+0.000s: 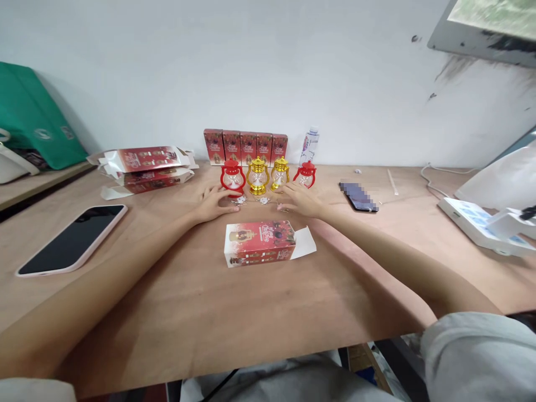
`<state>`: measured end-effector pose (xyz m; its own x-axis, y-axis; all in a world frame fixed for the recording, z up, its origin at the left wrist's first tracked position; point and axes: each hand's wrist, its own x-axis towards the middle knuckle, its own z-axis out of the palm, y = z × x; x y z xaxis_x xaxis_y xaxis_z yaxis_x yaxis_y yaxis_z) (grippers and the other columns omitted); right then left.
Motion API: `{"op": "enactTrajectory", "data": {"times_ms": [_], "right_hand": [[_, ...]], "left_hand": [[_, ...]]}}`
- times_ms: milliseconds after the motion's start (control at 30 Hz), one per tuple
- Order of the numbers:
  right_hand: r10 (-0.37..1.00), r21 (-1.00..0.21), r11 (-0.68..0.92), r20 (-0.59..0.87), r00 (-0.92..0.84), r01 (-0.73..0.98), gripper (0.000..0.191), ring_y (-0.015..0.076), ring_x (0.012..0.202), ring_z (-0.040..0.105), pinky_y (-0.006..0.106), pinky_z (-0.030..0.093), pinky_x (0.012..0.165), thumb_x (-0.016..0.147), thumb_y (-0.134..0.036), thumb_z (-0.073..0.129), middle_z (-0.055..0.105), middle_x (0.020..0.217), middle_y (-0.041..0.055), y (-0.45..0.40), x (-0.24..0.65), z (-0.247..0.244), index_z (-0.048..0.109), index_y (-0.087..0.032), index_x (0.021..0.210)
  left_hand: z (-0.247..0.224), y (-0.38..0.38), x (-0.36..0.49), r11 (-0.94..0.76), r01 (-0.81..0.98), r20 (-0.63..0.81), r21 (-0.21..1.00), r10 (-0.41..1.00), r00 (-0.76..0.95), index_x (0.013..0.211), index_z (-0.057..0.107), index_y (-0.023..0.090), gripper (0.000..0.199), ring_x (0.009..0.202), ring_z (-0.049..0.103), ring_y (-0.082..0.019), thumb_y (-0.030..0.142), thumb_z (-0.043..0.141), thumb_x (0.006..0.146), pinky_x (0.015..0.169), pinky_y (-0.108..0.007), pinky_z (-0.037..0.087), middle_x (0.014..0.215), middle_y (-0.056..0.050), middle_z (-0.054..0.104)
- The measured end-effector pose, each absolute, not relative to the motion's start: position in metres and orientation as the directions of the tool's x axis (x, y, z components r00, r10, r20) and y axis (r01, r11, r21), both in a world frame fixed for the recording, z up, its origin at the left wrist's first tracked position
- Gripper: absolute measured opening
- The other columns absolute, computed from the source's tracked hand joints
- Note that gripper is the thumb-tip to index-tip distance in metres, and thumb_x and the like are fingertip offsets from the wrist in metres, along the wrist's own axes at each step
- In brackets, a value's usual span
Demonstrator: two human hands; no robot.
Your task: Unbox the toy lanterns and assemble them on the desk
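Four small toy lanterns stand in a row on the wooden table (167, 312): a red lantern (233, 177), a gold lantern (257, 176), a second gold lantern (280, 173) and a second red lantern (306, 173). My left hand (214, 202) rests flat in front of the left red lantern, fingertips near small silver tags (240, 200). My right hand (300, 200) lies flat below the right-hand lanterns, holding nothing. A red printed box (258, 242) lies on its side with its end flap open, nearer me than both hands.
Several upright red boxes (245, 147) line the wall behind the lanterns, beside a water bottle (309, 146). Flattened box packs (144, 167) lie at back left. A phone (74, 239) lies left, another phone (359, 196) right. A green bag (33, 120), white devices (486, 223).
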<state>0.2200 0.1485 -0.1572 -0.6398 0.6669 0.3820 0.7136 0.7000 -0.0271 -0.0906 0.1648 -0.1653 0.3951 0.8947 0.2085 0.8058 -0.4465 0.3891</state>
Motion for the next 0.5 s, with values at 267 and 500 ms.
{"op": "enactTrajectory", "data": {"times_ms": [267,500], "right_hand": [[0.765,-0.117,0.57,0.436,-0.474,0.813,0.048,0.0289,0.112,0.05,0.043,0.038,0.096,0.079,-0.055,0.063,0.056,0.123,0.0109,0.128,0.247,-0.171,0.061,-0.02,0.112],[0.8,-0.107,0.482,0.46,-0.386,0.87,0.039,0.0292,0.115,0.047,0.044,0.036,0.097,0.081,-0.048,0.063,0.055,0.125,0.0106,0.141,0.234,-0.172,0.062,-0.021,0.11]], "left_hand": [[-0.171,0.147,-0.109,-0.492,0.751,0.309,0.44,0.868,0.388,0.129,0.047,0.028,0.074,0.134,0.032,-0.034,0.067,0.06,0.068,0.111,-0.05,0.021,0.138,-0.006,0.048],[-0.173,0.141,-0.11,-0.466,0.741,0.302,0.484,0.884,0.358,0.132,0.043,0.022,0.086,0.135,0.031,-0.036,0.072,0.059,0.064,0.113,-0.05,0.023,0.141,-0.009,0.045]]}}
